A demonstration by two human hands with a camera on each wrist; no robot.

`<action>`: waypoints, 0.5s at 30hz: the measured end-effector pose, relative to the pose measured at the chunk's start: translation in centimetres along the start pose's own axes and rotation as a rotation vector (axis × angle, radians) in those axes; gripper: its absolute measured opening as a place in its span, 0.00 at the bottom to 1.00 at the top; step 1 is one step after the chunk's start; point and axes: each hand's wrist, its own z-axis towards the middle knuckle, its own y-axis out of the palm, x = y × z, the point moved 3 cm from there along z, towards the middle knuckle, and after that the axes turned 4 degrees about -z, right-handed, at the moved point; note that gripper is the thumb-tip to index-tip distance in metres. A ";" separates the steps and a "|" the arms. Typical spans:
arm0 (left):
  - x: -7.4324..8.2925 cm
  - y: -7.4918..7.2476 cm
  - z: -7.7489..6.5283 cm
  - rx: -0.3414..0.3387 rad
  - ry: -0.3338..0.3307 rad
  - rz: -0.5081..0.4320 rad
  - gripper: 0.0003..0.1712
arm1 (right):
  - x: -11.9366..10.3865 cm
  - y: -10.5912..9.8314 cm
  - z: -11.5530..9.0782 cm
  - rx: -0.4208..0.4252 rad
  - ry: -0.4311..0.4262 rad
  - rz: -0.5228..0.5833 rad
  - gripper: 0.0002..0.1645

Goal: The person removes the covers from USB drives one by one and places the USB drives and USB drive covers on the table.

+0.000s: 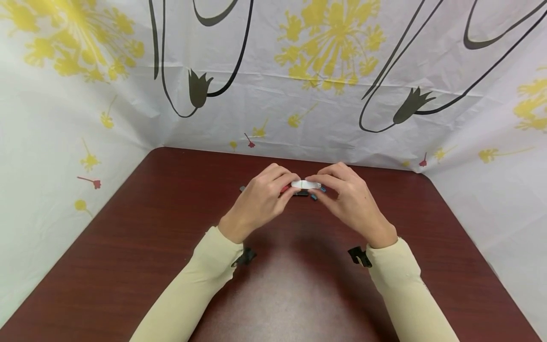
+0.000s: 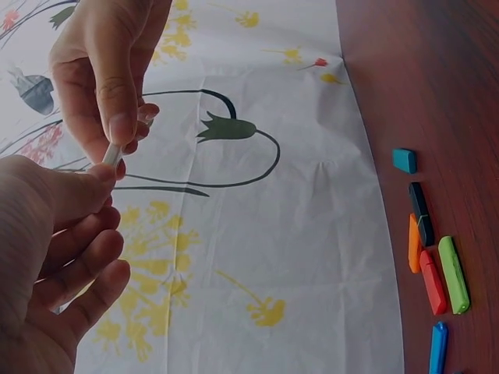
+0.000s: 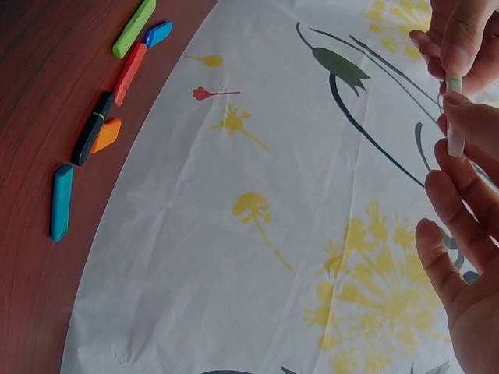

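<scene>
Both hands meet at a short white marker [image 1: 302, 184] with a thin green line around its middle, held above the dark red table. My left hand [image 1: 266, 191] pinches one end between thumb and index finger. At the other end, thumb and fingers of my right hand [image 1: 349, 198] pinch it too. In the left wrist view only a short piece of the marker [image 2: 113, 154] shows between the fingertips. The right wrist view shows its pale end [image 3: 455, 146] by the right thumb, with the other right fingers loosely bent.
Beyond the hands, a black marker [image 2: 421, 214], an orange one [image 2: 414, 243], a red one [image 2: 433, 282], a green one [image 2: 454, 276], a teal one [image 3: 61, 201] and a blue one [image 2: 438, 348] lie on the table [image 1: 141, 247]. A patterned white sheet [image 1: 265, 61] hangs behind.
</scene>
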 end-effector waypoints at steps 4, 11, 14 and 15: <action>0.0 0.0 0.0 -0.011 0.006 -0.007 0.08 | 0.1 -0.1 0.1 -0.004 -0.013 -0.010 0.19; 0.0 0.0 0.0 -0.033 0.012 -0.024 0.08 | 0.1 -0.4 0.2 -0.013 -0.023 -0.018 0.21; 0.0 0.0 0.0 -0.034 0.000 -0.024 0.08 | 0.1 -0.5 0.2 -0.016 -0.018 -0.017 0.21; 0.0 0.0 0.0 -0.033 -0.004 -0.022 0.09 | 0.1 -0.5 0.2 -0.016 -0.016 -0.017 0.21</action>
